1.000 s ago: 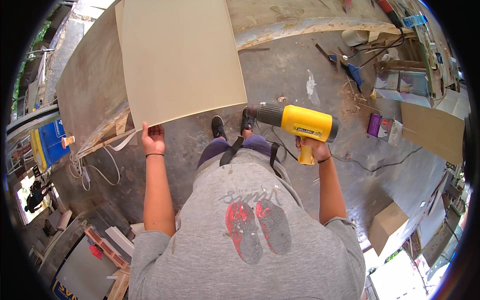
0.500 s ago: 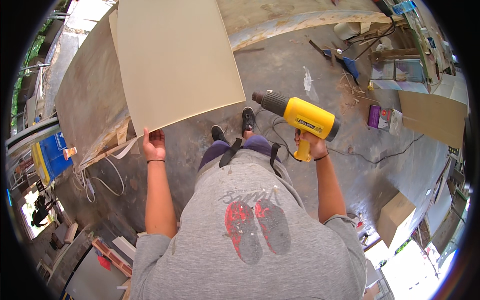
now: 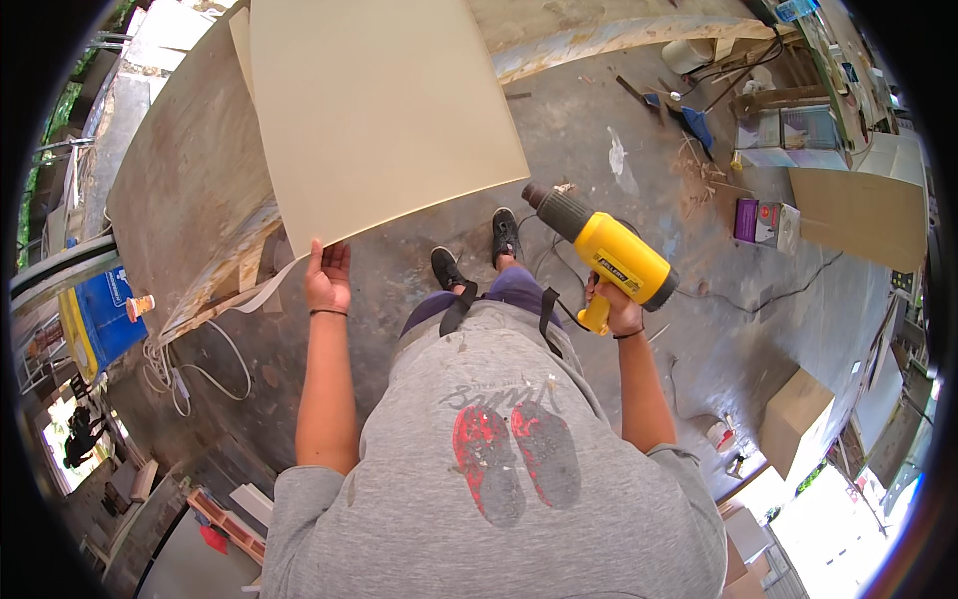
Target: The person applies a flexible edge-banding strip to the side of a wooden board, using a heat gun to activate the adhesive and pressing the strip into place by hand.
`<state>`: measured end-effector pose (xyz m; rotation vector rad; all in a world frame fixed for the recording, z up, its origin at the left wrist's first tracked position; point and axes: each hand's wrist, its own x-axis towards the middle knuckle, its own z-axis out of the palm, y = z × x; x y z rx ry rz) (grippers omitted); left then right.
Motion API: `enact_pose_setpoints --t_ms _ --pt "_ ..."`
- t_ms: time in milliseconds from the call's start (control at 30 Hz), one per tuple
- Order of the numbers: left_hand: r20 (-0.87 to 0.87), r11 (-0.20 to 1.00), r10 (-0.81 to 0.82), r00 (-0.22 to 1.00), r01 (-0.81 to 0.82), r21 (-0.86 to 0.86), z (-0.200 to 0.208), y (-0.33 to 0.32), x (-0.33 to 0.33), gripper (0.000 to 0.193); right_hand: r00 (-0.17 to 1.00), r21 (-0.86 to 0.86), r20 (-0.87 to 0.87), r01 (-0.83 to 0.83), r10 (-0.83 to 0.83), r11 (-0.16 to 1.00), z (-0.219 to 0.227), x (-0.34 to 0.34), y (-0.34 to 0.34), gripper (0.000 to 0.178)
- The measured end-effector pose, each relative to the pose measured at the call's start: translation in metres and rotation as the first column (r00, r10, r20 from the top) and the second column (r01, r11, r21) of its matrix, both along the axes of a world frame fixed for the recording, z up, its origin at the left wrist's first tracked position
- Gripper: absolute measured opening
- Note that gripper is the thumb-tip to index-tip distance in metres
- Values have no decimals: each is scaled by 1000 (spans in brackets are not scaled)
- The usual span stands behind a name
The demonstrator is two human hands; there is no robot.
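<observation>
A large beige sheet slopes over the worn wooden table, its near edge sticking out past the table edge. At its near left corner my left hand is palm up, thumb and fingers closed at the sheet's edge; the fingertips are partly hidden by it. A narrow strip hangs beside that corner. My right hand is wrapped round the handle of a yellow heat gun. The gun's dark nozzle points up and left, close to the sheet's near right corner.
A cable runs across the concrete floor on the right. A purple box and a cardboard box stand there too. Left of the table, a white cord hangs and an orange-and-white cup sits near a blue container.
The sheet's near edge and my left hand have shifted right and slightly away from me. My right hand has tilted the heat gun, its nozzle now nearer the sheet's corner.
</observation>
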<state>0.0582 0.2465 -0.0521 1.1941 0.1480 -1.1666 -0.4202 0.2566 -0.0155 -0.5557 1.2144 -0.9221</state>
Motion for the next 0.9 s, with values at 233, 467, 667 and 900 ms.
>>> enact_pose_setpoints --t_ms 233,467,667,900 --pt "-32 994 -110 993 111 19 3 1 10 25 969 -41 81 236 -232 971 -13 24 19 24" --pt "-95 999 -48 994 49 5 8 8 25 25 950 -112 81 310 -303 944 -15 51 34 26" --pt "-50 997 -76 996 75 -19 -4 10 33 24 974 -138 -11 223 -227 965 -21 75 51 26" --pt "-40 990 -140 989 141 8 6 10 31 23 910 -330 -413 -163 13 930 -54 115 73 26"
